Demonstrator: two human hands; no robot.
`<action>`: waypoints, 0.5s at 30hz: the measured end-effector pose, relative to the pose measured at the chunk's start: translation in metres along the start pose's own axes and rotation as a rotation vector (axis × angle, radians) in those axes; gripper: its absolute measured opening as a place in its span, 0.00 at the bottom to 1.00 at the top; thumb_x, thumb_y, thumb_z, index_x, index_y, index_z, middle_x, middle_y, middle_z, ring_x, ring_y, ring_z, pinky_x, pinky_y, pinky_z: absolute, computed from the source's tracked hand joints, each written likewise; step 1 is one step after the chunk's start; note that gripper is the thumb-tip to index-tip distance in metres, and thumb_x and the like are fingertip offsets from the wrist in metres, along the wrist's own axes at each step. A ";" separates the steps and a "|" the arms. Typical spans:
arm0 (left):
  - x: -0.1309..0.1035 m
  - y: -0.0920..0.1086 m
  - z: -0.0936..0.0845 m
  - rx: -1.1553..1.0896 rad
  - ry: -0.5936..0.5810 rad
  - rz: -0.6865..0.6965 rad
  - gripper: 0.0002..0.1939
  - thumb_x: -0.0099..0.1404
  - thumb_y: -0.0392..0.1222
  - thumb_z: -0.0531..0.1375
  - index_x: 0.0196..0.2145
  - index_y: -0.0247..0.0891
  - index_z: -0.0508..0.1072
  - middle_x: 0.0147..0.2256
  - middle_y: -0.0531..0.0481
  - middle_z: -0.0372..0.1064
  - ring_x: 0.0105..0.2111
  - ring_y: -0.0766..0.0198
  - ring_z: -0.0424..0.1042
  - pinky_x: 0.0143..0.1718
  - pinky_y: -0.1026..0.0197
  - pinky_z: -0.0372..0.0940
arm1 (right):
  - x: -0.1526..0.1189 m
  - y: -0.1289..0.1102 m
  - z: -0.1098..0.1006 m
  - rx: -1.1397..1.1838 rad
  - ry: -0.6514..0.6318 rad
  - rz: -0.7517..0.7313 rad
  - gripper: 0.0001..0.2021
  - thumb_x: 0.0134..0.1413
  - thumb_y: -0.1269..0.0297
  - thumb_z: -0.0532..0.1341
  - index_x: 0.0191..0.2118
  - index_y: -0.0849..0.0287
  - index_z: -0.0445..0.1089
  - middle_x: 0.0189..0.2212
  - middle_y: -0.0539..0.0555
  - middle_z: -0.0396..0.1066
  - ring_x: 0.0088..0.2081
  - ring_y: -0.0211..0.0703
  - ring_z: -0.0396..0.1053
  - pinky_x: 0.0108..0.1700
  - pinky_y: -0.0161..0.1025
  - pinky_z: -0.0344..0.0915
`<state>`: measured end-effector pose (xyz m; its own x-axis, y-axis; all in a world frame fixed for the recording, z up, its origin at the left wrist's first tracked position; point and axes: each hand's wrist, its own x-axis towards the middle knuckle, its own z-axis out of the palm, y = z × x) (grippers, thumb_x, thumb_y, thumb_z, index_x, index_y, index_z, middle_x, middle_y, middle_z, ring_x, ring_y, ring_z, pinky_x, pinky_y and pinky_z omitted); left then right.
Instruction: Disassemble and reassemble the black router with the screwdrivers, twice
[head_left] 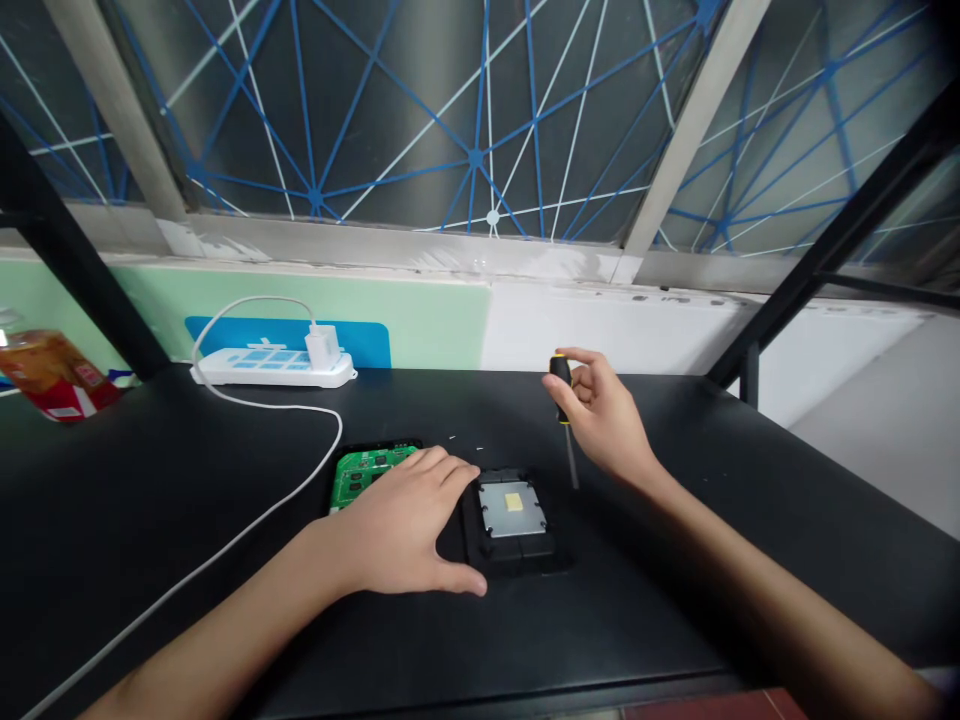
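Note:
My right hand [604, 415] grips a screwdriver [559, 385] by its black and yellow handle. The metal shaft points down, its tip to the right of a black housing [521, 547] that lies on the table. Set in that housing is a silvery plate [495, 512] with a small pale yellow pad [514, 501] on it. My left hand [409, 525] is open, thumb apart from the fingers, at the left side of the housing. Partly hidden behind it lies a green circuit board [352, 478] in a black case. Whether the left fingertips touch the housing I cannot tell.
A white power strip [274, 372] with a plugged-in charger [322, 346] stands against the wall. Its white cable [300, 492] runs across the table on the left. A red and orange drink pouch [56, 375] sits far left. Black frame posts [817, 265] rise at both sides.

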<state>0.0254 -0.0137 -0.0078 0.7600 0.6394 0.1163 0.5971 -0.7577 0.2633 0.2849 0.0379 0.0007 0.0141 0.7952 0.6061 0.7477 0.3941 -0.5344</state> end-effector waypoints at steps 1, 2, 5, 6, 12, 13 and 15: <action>0.000 0.000 0.000 0.001 -0.007 -0.006 0.45 0.54 0.64 0.67 0.61 0.34 0.62 0.56 0.37 0.66 0.56 0.41 0.63 0.59 0.42 0.57 | 0.004 0.010 -0.003 -0.190 -0.081 0.014 0.20 0.64 0.52 0.54 0.56 0.56 0.63 0.27 0.48 0.65 0.26 0.40 0.66 0.33 0.41 0.66; 0.000 0.000 -0.001 0.002 -0.015 -0.011 0.45 0.54 0.64 0.67 0.61 0.33 0.62 0.56 0.37 0.66 0.57 0.41 0.62 0.59 0.42 0.57 | 0.006 0.021 -0.004 -0.253 -0.114 0.019 0.19 0.62 0.53 0.55 0.54 0.57 0.66 0.30 0.51 0.67 0.29 0.41 0.67 0.35 0.41 0.66; 0.000 0.000 -0.001 0.007 -0.027 -0.008 0.46 0.55 0.65 0.66 0.61 0.33 0.61 0.58 0.36 0.64 0.58 0.40 0.61 0.60 0.42 0.56 | 0.005 0.047 -0.003 -0.375 -0.171 0.055 0.17 0.59 0.55 0.58 0.49 0.59 0.71 0.38 0.58 0.68 0.33 0.46 0.70 0.37 0.44 0.65; 0.000 0.000 -0.001 0.007 -0.029 -0.003 0.46 0.54 0.66 0.66 0.61 0.33 0.62 0.58 0.36 0.64 0.58 0.40 0.61 0.60 0.42 0.56 | 0.003 0.053 -0.001 -0.411 -0.194 0.069 0.17 0.58 0.56 0.58 0.48 0.59 0.72 0.38 0.59 0.68 0.33 0.47 0.70 0.36 0.44 0.64; 0.002 0.000 -0.003 0.005 -0.046 -0.022 0.46 0.55 0.67 0.64 0.62 0.34 0.61 0.59 0.35 0.64 0.59 0.38 0.61 0.61 0.36 0.54 | -0.005 0.067 0.006 -0.539 -0.292 0.081 0.16 0.57 0.59 0.57 0.47 0.57 0.74 0.39 0.61 0.70 0.34 0.51 0.71 0.31 0.42 0.61; 0.002 0.001 -0.003 0.009 -0.052 -0.027 0.47 0.55 0.67 0.64 0.62 0.33 0.61 0.59 0.35 0.63 0.59 0.38 0.61 0.61 0.36 0.54 | -0.004 0.066 0.006 -0.546 -0.293 0.071 0.15 0.57 0.60 0.57 0.47 0.57 0.74 0.39 0.61 0.70 0.36 0.52 0.71 0.32 0.43 0.61; 0.003 0.002 -0.003 0.013 -0.052 -0.031 0.46 0.55 0.66 0.65 0.62 0.35 0.61 0.59 0.36 0.63 0.59 0.38 0.60 0.60 0.36 0.55 | -0.003 0.065 0.005 -0.553 -0.279 0.047 0.15 0.57 0.61 0.57 0.47 0.60 0.74 0.38 0.62 0.71 0.40 0.55 0.70 0.35 0.45 0.63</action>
<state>0.0282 -0.0128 -0.0036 0.7530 0.6555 0.0582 0.6240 -0.7393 0.2533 0.3303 0.0628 -0.0388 -0.0628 0.9259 0.3726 0.9848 0.1181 -0.1274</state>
